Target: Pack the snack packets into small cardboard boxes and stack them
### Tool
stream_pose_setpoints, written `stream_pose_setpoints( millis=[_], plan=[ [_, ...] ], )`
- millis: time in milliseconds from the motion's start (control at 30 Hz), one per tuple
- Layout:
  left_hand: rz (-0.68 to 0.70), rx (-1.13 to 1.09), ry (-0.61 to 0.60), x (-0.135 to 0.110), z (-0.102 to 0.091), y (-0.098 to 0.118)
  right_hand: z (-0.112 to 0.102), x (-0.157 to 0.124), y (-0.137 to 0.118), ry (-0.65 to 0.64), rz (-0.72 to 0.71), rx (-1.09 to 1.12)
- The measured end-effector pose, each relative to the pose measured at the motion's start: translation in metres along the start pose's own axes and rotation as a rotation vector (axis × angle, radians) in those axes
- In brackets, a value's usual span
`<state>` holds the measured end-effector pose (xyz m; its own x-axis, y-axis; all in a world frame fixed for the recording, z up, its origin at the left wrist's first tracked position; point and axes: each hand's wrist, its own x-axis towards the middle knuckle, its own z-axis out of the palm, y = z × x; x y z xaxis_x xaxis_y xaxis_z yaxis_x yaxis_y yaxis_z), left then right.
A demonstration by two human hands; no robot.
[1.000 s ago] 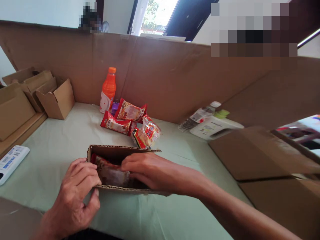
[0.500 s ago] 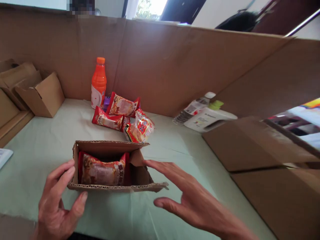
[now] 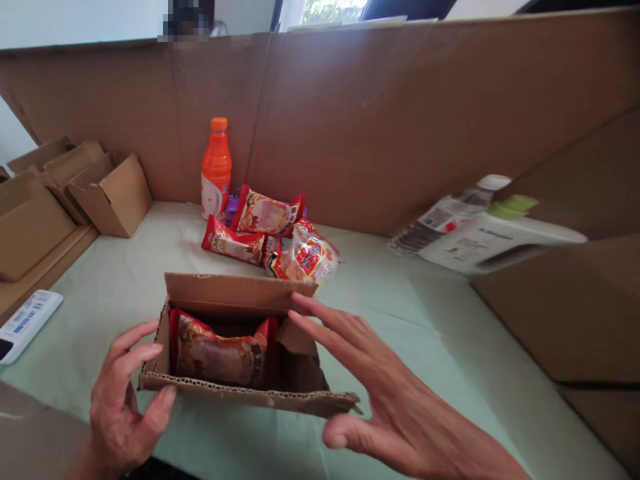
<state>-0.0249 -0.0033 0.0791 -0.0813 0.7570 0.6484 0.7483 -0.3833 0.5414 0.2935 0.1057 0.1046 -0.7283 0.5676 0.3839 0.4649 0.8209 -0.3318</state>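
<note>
An open cardboard box (image 3: 235,393) sits on the pale green table cover in front of me. A red snack packet (image 3: 217,357) stands inside it on the left. My left hand (image 3: 123,397) cups the box's near left corner, thumb on the front wall. My right hand (image 3: 380,393) hovers at the box's right end, fingers stretched out and empty, their tips near the back flap. Beyond the box lies a pile of red snack packets (image 3: 273,237) beside an orange drink bottle (image 3: 216,168).
A tall cardboard wall (image 3: 380,127) rings the table. Empty folded boxes (image 3: 107,193) stack at the left. A white remote-like device (image 3: 25,323) lies at the left edge. A clear water bottle (image 3: 447,213) and a white bottle (image 3: 495,243) lie at the right, by flat cardboard sheets (image 3: 575,320).
My right hand came out of the box, leaving the packet inside, and now hovers open at its right end. My left hand moved from the packet to the box's left corner.
</note>
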Motion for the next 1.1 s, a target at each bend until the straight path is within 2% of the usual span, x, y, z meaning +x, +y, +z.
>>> stream_pose_setpoints(
  millis=[167, 333, 567, 700, 867, 933, 1000, 1100],
  plan=[
    [0.022, -0.030, -0.078, 0.008, -0.002, 0.004, 0.005, 0.011, 0.003, -0.033, 0.009, 0.052],
    [0.026, 0.020, -0.140, 0.017, -0.003, 0.002, 0.008, 0.006, 0.003, 0.129, 0.104, 0.058],
    [0.029, -0.044, -0.227, 0.003, 0.001, -0.001, 0.005, 0.003, -0.014, 0.153, -0.024, 0.102],
    [-0.033, -0.124, -0.187, -0.009, 0.006, -0.005, 0.008, 0.004, -0.014, 0.204, 0.039, 0.035],
    [-0.120, -0.121, -0.025, -0.012, 0.012, -0.013, 0.008, 0.025, -0.011, 0.329, 0.071, -0.094],
    [-0.092, -0.065, 0.005, -0.010, 0.013, -0.014, 0.010, 0.030, -0.011, 0.290, 0.021, -0.070],
    [-0.049, 0.002, 0.011, -0.006, 0.012, -0.014, 0.015, 0.028, -0.010, 0.187, -0.066, -0.004],
    [0.035, 0.046, -0.106, 0.000, 0.011, -0.014, 0.020, 0.019, -0.009, 0.084, -0.121, 0.046]
  ],
)
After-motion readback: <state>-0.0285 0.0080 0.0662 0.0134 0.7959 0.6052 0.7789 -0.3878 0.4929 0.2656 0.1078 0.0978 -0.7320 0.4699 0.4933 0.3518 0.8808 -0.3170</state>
